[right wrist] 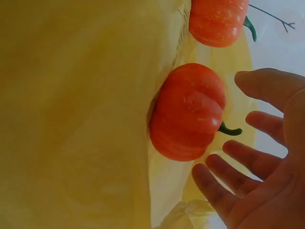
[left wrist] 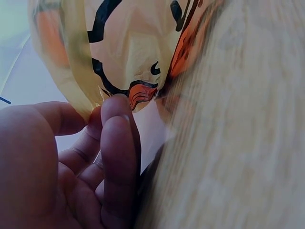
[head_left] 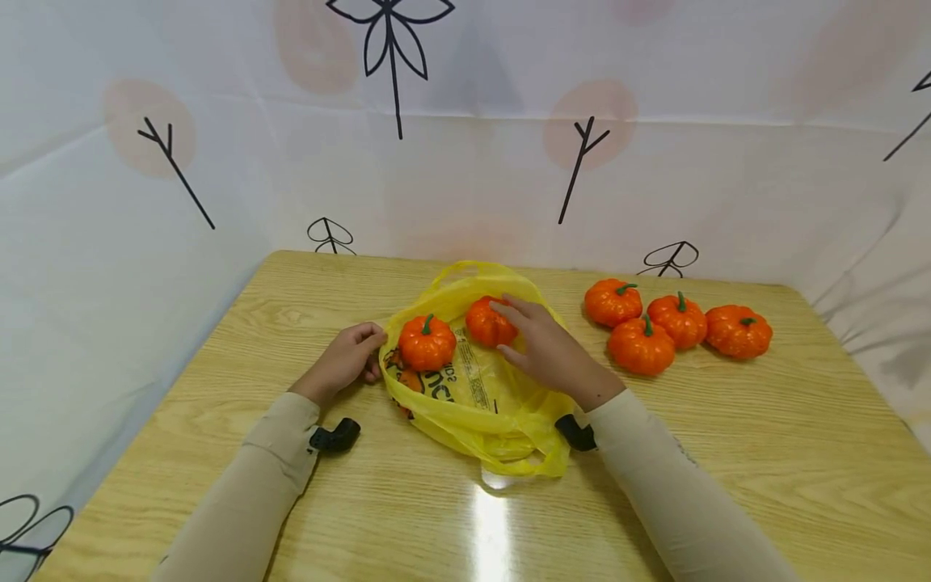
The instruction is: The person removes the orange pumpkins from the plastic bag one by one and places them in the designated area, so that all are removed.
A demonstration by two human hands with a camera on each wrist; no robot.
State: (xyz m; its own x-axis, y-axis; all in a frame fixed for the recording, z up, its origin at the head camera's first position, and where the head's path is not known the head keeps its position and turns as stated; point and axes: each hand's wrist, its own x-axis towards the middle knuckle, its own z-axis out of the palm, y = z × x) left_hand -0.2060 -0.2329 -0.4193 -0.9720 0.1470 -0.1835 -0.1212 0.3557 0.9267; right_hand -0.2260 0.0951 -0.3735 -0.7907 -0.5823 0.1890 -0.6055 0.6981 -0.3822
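A yellow plastic bag (head_left: 454,427) lies spread with its mouth upward on the table, black and orange print showing. Two small orange toy pumpkins with green stems rest inside it: the left pumpkin (head_left: 427,343) and the right pumpkin (head_left: 487,322). My left hand (head_left: 342,360) pinches the bag's left rim between thumb and fingers, as the left wrist view shows. Over the right pumpkin reaches my right hand (head_left: 545,347), its fingers spread. In the right wrist view a gap separates these fingers from the nearer pumpkin (right wrist: 189,112).
To the right of the bag, several more toy pumpkins (head_left: 642,346) sit grouped on the wooden table (head_left: 727,453). A patterned white cloth (head_left: 473,186) hangs behind the table's far edge. The bag's handle (head_left: 534,465) trails toward the front.
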